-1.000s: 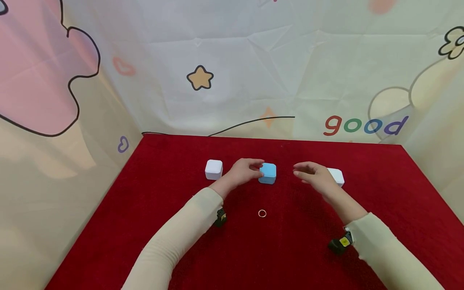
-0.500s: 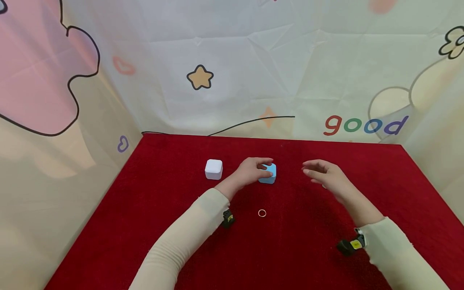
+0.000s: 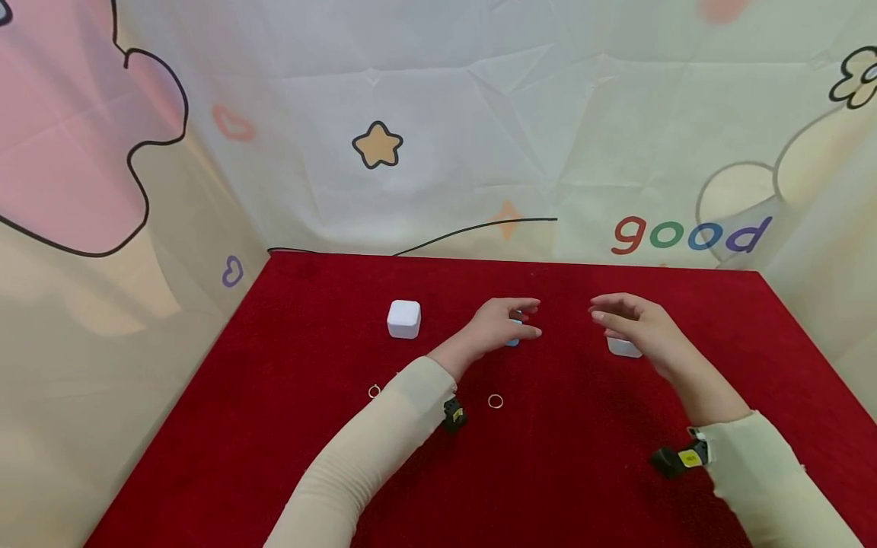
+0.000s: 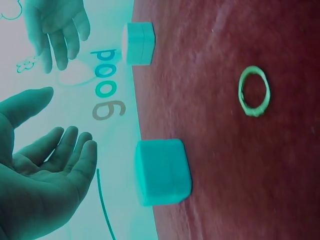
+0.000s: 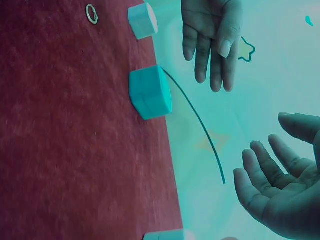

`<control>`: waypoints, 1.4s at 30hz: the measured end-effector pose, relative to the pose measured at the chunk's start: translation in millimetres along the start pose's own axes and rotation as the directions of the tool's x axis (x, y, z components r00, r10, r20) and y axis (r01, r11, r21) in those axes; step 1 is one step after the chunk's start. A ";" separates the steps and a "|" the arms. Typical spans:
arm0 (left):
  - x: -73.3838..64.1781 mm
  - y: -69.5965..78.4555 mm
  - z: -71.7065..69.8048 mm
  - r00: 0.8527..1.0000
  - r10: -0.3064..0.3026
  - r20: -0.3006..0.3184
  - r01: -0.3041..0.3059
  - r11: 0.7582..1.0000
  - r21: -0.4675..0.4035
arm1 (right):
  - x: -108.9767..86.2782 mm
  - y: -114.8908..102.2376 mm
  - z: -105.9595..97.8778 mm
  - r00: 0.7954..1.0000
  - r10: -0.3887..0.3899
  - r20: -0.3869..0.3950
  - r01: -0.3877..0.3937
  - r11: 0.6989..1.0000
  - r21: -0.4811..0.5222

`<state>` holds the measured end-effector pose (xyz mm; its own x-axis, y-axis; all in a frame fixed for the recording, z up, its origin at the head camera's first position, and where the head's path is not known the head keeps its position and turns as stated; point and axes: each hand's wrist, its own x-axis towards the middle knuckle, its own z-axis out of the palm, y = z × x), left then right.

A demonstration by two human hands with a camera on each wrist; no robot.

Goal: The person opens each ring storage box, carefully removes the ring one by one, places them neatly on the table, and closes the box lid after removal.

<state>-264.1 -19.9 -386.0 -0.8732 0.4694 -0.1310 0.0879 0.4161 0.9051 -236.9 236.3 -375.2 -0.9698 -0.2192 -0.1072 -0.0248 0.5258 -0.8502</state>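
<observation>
My left hand (image 3: 503, 323), fingers and thumb spread apart, hovers in front of a small blue box (image 4: 165, 172) and hides most of it in the head view. The left wrist view shows a gap between hand and box. My right hand (image 3: 637, 323), its fingers loosely bent, is over a small white box (image 3: 625, 348), partly covering it. Neither hand holds anything. Another white box (image 3: 404, 320) stands on the left. One ring (image 3: 495, 401) lies nearer, in the middle; a second ring (image 3: 374, 391) shows beside my left sleeve.
A red cloth (image 3: 548, 472) covers the table. Behind it hangs a pale printed curtain (image 3: 466, 152), with the word good at right. Each wrist carries a small black camera, such as the right one (image 3: 674, 460).
Both hands have moved to the right. The left hand has passed across the blue box, which stays in place. A ring has come into view beside the left sleeve.
</observation>
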 end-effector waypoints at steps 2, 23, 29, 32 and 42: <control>2.1 1.9 3.9 1.000 0.001 -0.001 -0.001 1.000 -0.004 | 0.5 2.8 -2.9 1.000 0.011 -0.005 -0.011 1.000 0.000; 29.0 15.7 46.3 1.000 -0.031 -0.006 0.031 1.000 0.005 | -6.3 29.5 -39.7 0.999 -0.015 -0.046 0.017 0.999 0.050; 35.3 16.1 57.1 0.999 -0.038 -0.019 0.038 0.999 0.018 | -3.7 37.8 -43.6 0.999 0.000 -0.043 0.000 1.000 0.017; 38.7 18.1 63.4 0.998 -0.050 -0.046 0.051 0.998 0.028 | -2.2 42.2 -45.6 0.999 0.014 -0.041 -0.015 1.000 -0.027; 50.9 20.1 83.6 0.985 -0.087 -0.147 0.089 0.996 0.013 | 1.2 56.4 -49.0 0.998 0.042 -0.047 -0.044 0.998 -0.053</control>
<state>-266.7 77.4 -408.3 -0.9386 0.3118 -0.1478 0.0157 0.4665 0.8844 -251.3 306.1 -398.0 -0.9803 -0.1583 -0.1185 0.0054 0.5776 -0.8163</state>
